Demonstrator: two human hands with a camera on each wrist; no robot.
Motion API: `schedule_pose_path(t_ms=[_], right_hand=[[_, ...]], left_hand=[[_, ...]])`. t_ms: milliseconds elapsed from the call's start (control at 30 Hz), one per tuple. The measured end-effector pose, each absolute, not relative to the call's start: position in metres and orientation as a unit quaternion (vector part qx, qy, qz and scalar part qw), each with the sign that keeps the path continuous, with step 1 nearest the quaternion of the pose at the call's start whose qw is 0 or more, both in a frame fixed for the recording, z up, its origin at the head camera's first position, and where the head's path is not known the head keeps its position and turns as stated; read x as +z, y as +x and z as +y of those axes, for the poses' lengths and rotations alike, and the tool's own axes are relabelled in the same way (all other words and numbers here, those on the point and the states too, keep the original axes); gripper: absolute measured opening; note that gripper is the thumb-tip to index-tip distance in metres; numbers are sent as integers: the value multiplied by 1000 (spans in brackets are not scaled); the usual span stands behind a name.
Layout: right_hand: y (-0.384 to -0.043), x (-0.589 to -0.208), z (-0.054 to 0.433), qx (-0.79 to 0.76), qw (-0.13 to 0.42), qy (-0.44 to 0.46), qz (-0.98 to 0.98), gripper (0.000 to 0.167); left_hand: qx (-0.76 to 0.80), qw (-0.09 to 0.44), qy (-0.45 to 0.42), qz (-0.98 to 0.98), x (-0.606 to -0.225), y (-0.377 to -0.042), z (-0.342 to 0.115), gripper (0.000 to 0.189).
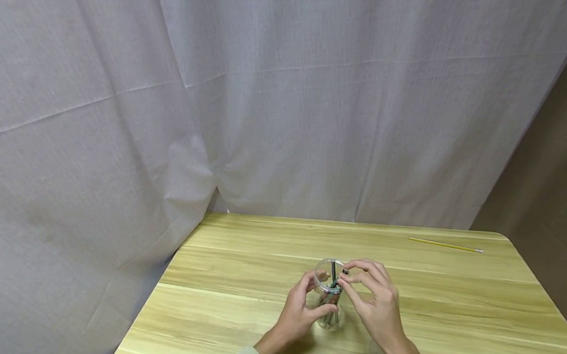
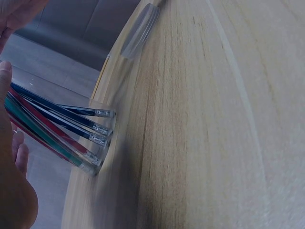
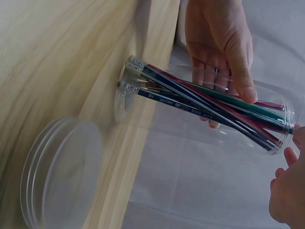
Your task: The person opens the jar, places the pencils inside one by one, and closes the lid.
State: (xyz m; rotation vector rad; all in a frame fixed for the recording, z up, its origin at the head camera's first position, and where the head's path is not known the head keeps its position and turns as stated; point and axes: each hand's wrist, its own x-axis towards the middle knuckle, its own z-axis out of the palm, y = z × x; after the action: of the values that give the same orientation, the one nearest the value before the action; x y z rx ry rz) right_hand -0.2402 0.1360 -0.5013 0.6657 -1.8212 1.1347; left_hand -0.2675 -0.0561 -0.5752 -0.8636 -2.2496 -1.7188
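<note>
A clear plastic jar (image 1: 330,316) stands on the table with several pencils (image 3: 209,102) leaning inside it, coloured dark blue, red and green. Their metal ferrules and eraser ends point down at the jar's bottom, as the left wrist view shows. My left hand (image 1: 298,307) grips the jar's side, thumb on the near face and fingers round the far side. At the open mouth, my right hand (image 1: 376,303) pinches the top end of a green pencil (image 3: 257,113) between thumb and fingertips, close by the rim.
A round clear lid (image 3: 64,176) lies on the wooden table (image 1: 235,263) to the right of the jar, partly under my right forearm in the head view. Near the back right edge lies a yellow pencil (image 1: 444,245). Grey cloth (image 1: 289,115) hangs behind the table.
</note>
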Motion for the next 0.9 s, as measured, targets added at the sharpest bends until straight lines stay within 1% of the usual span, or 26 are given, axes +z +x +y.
schedule_pose_path(t_ms=[100,167,400,533,667,800,900], right_hand=[[-241,-502,137,448,439,274,-729,20],[-241,-502,136,446,442,275,-728,19],[-239,-499,133,474,435,255,-722,33],[-236,-499,132,499,425,224,-721,34],[-235,-499,133,493,423,207,-731,31],[-237,-499,134,471,440,215,-734,27],[-237,-499,134,457,445,217,-739,24]], left_hand=[[-577,94,-291,-757,-575,-267,-56,71],[-575,98,-293,-758,-575,-267,-56,71],[-581,85,-293,-755,-575,-267,-56,70],[-576,94,-296,-756,-575,-267,-55,70],[-581,95,-295,-753,-575,-268,-56,70],[-594,77,-287,-748,-574,-268,-56,70],[-595,73,-284,-748,-574,-268,-57,70]])
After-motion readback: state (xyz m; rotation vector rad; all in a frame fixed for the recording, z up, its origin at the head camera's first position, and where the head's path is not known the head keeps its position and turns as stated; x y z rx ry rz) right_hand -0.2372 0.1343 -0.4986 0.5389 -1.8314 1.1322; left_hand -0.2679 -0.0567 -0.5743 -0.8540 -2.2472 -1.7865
